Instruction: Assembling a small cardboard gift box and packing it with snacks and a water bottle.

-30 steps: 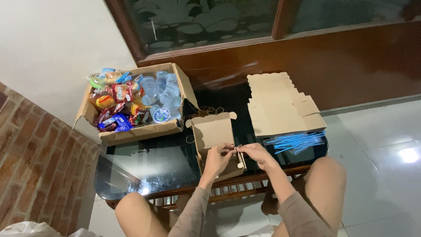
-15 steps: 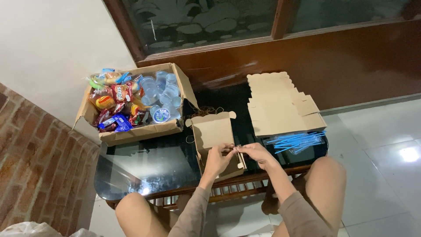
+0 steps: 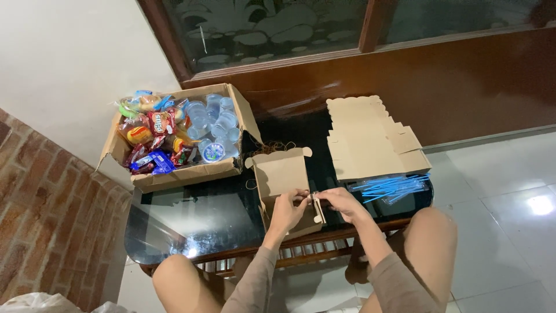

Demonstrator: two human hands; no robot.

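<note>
Seemingly to fold it, the left hand (image 3: 288,208) and right hand (image 3: 337,203) pinch the side flaps of a small brown cardboard box (image 3: 284,179) near the glass table's (image 3: 191,223) front edge. Flat box blanks (image 3: 370,139), blue straws (image 3: 389,186) and a snack carton (image 3: 179,136) lie within reach.

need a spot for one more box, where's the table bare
Bare glass lies in front of the snack carton, left of the small cardboard box both hands hold. The right end is crowded with flat boxes and blue straws.
</note>
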